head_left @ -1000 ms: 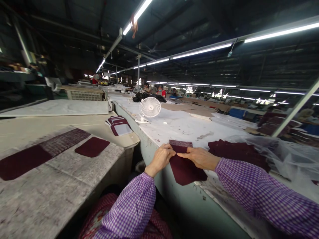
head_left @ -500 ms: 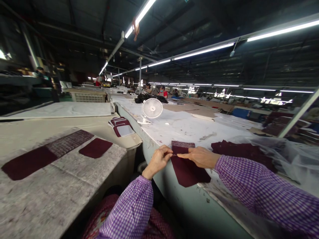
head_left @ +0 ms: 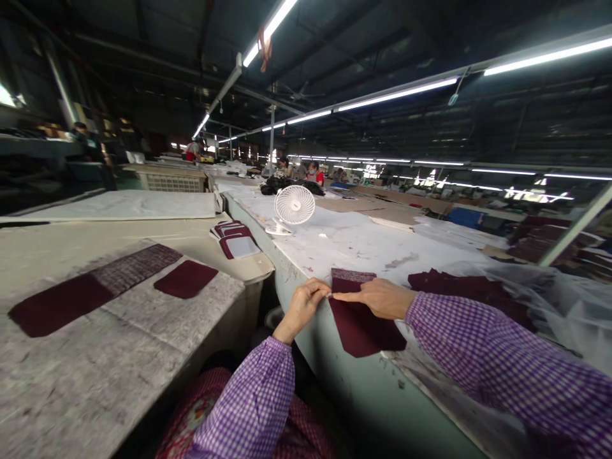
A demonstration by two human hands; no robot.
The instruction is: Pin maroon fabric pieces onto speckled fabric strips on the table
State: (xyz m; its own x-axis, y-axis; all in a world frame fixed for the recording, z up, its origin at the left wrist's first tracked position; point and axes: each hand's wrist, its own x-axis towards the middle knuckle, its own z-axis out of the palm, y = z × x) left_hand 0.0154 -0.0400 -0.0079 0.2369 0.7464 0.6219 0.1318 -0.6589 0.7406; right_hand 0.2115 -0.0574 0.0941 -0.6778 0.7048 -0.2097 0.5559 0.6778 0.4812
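Observation:
A maroon fabric piece (head_left: pixel 364 325) lies on the white-topped table, its cut-cornered lower end hanging over the near edge. Its far end is a mottled, pale-streaked strip (head_left: pixel 354 275). My left hand (head_left: pixel 306 304) is closed in a pinch at the fabric's left edge; whatever is between the fingertips is too small to make out. Over the fabric, my right hand (head_left: pixel 377 298) lies with its index finger stretched out to the left, the tip beside the left fingertips. The other right fingers are partly hidden.
A white clip fan (head_left: pixel 294 205) stands further along the table. To the right are a maroon fabric pile (head_left: pixel 463 293) and clear plastic sheeting (head_left: pixel 564 306). Maroon pieces (head_left: pixel 186 279) lie on the left table, near a stack of maroon-edged panels (head_left: pixel 234 240). A gap separates both tables.
My right hand has slid slightly left, bringing its index fingertip to the fabric's left edge by my left fingertips. The left hand keeps its pinch. The view has shifted a little.

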